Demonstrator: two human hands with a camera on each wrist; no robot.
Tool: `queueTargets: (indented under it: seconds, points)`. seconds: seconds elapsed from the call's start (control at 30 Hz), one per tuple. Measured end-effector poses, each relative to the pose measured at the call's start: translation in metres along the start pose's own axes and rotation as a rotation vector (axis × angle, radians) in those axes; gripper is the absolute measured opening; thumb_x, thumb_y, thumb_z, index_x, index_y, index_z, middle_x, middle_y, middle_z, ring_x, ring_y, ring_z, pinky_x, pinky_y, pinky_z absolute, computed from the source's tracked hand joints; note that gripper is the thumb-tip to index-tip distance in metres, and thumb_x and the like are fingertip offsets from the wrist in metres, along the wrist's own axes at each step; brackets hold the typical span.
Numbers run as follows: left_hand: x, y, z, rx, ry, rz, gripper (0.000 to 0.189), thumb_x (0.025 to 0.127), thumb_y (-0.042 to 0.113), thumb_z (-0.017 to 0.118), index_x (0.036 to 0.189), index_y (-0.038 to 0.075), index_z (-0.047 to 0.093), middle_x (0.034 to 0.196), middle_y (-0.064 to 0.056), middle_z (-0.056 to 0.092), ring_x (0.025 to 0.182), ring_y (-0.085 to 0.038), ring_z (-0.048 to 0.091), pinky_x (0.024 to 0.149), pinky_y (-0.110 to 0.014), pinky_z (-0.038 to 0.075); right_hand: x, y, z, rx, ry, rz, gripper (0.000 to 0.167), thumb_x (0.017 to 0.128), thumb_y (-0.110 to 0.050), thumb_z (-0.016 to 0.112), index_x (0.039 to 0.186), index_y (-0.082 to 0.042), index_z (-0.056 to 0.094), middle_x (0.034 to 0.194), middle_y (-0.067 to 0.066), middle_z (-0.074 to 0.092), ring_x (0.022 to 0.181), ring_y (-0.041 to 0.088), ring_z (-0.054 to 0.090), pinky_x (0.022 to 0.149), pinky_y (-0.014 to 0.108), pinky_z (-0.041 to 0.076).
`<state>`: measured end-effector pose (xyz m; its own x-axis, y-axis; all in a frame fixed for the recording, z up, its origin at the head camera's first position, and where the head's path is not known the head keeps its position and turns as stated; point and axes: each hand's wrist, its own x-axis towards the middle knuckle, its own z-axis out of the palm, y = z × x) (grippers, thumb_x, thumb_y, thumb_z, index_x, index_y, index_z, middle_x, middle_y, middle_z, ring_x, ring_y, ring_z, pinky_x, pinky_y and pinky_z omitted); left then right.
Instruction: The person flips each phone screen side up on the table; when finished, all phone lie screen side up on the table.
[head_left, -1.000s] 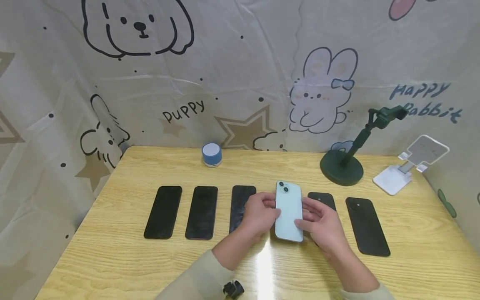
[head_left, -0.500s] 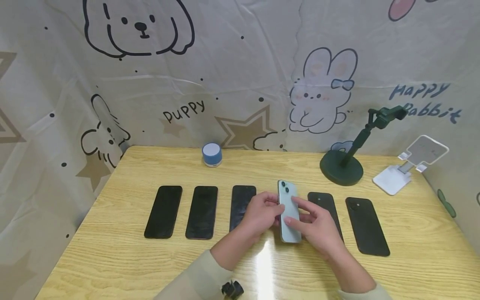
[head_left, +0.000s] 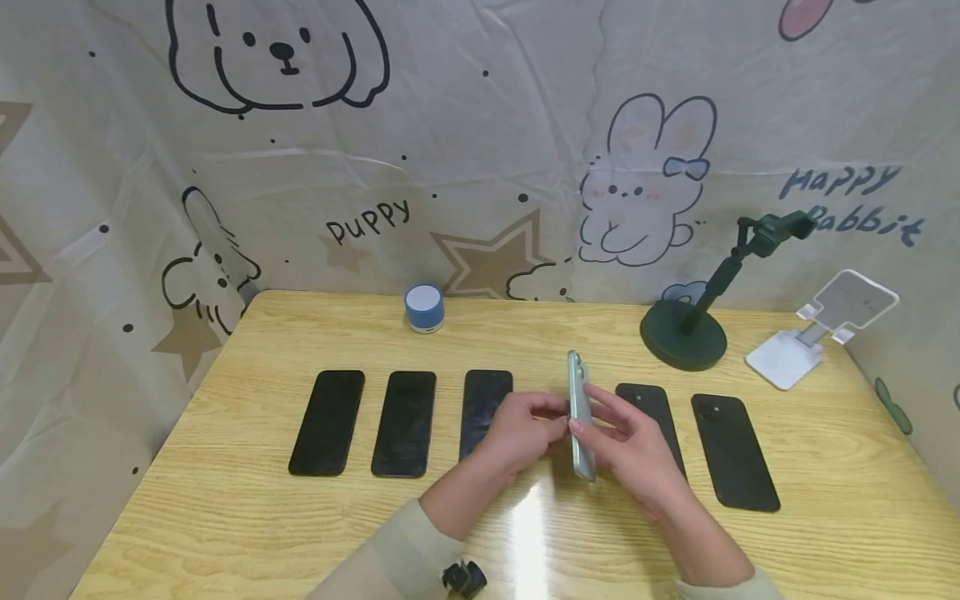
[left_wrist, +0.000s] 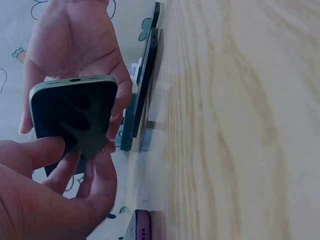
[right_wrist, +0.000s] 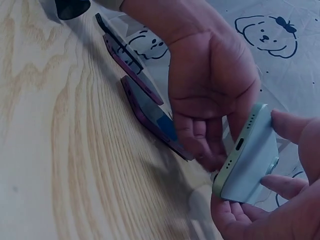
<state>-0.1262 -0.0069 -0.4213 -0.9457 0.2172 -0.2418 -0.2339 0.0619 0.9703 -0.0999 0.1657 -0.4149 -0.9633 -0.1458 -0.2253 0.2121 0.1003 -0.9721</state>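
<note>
A mint-green smartphone (head_left: 577, 383) stands nearly on edge between both hands over the table, its camera side toward the right hand. My right hand (head_left: 637, 442) grips it, thumb on the near edge and fingers on the back. My left hand (head_left: 521, 429) has curled fingers at its other face. In the left wrist view the dark screen (left_wrist: 70, 112) faces the left hand (left_wrist: 60, 200), whose thumb and fingertips touch it. The right wrist view shows the phone's port end (right_wrist: 240, 144) and the right hand's fingers (right_wrist: 290, 186) on the pale back.
Two dark phones (head_left: 327, 423) (head_left: 403, 425) lie left; a third (head_left: 480, 408) is partly under the left hand. Two black phones (head_left: 651, 404) (head_left: 737, 452) lie right. Behind are a blue speaker-like cylinder (head_left: 424, 309), a dark green stand (head_left: 684, 335) and a white phone stand (head_left: 784, 360).
The mint-green phone has turned from showing its flat back to standing almost edge-on, and has shifted slightly right. Both hands have moved with it; the other phones stay put.
</note>
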Motion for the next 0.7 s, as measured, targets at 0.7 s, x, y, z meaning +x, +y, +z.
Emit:
queueTargets:
  seconds: [0.7]
  points:
    - [0.002, 0.001, 0.010, 0.117, 0.196, -0.006, 0.051, 0.082, 0.023, 0.085, 0.125, 0.000, 0.067, 0.104, -0.003, 0.068, 0.095, -0.018, 0.063, 0.076, -0.031, 0.054, -0.008, 0.000, -0.015, 0.390, -0.172, -0.087, 0.054, 0.107, -0.018, 0.047, 0.156, -0.002, 0.029, 0.135, 0.011, 0.058, 0.114, 0.018, 0.062, 0.086, 0.033, 0.053]
